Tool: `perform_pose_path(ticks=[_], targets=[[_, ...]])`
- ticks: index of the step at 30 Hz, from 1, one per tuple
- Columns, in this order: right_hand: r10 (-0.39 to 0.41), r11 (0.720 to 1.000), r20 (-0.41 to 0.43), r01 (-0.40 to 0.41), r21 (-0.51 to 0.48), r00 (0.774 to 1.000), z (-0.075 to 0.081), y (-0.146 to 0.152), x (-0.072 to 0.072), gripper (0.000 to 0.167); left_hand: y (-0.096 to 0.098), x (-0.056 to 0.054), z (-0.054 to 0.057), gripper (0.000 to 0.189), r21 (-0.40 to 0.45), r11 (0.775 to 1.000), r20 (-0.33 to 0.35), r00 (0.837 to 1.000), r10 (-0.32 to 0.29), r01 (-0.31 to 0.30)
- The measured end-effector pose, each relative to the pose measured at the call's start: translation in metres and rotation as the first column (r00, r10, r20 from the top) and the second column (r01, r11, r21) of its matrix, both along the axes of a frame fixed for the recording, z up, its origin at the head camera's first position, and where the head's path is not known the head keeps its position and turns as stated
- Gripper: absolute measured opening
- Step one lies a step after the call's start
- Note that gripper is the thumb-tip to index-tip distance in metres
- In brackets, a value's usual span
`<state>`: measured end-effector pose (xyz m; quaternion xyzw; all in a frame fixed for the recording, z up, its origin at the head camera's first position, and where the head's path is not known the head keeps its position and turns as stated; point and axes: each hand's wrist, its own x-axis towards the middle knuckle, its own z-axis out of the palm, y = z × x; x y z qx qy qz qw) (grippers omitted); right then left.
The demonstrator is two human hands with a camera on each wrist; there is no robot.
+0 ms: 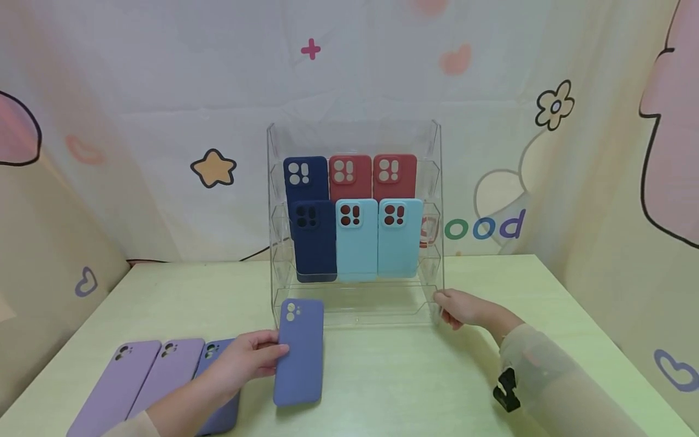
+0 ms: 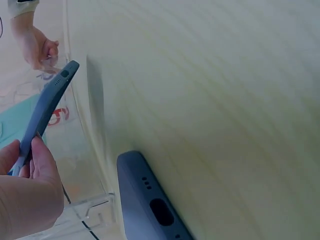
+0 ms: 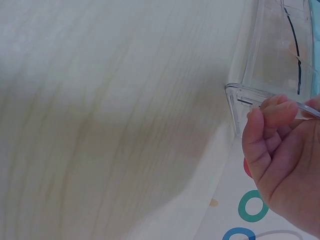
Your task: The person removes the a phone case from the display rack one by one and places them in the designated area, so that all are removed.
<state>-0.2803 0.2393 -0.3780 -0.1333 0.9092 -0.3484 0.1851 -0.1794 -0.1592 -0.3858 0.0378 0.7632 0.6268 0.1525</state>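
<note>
Blue-violet rectangular phone case: smooth, matt, rubbery plastic look. Clear tiered plastic rack: glossy, transparent. Light-blue rectangular phone cases: matt plastic look. Pale yellow-green tabletop: smooth, wood-grain. White printed backdrop: creased matt cloth.

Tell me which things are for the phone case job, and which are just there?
Looks like part of the job:
purple-blue case held in the left grip
clear rack, held by the right grip
six cases on the rack
three cases lying flat

Just there:
patterned backdrop
its star
its flower
</note>
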Motion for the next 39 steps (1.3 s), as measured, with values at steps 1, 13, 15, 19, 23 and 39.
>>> perform_pose_path(ticks=[1,13,15,19,23,39], targets=[[-0.001,1.0,0.001,0.001,-0.001,1.0,0.0,0.0,0.0,0.037,-0.001,0.001,0.0,0.042,-0.001,1.0,0.003,1.0,-0.005,0.005],[-0.002,1.0,0.004,0.002,0.003,1.0,0.001,0.0,0.0,0.037,-0.024,0.005,-0.007,0.048,0.003,1.0,0.024,0.999,-0.03,0.03],[0.0,1.0,0.002,0.0,0.005,1.0,0.001,0.001,0.0,0.037,-0.027,0.005,-0.009,0.05,-0.002,1.0,0.021,1.0,-0.022,0.022],[-0.002,1.0,0.001,0.002,0.009,1.0,0.001,0.001,0.0,0.036,-0.033,0.007,-0.011,0.061,-0.042,0.999,0.051,0.999,0.006,-0.004],[-0.004,1.0,-0.001,0.004,0.008,1.0,0.001,-0.001,0.001,0.037,-0.039,0.007,-0.012,0.071,-0.066,0.998,0.087,0.996,0.01,-0.004],[-0.01,1.0,0.001,0.01,-0.014,1.0,0.002,0.0,0.002,0.037,-0.056,0.012,-0.006,0.076,-0.096,0.994,0.192,0.98,-0.041,0.061]])
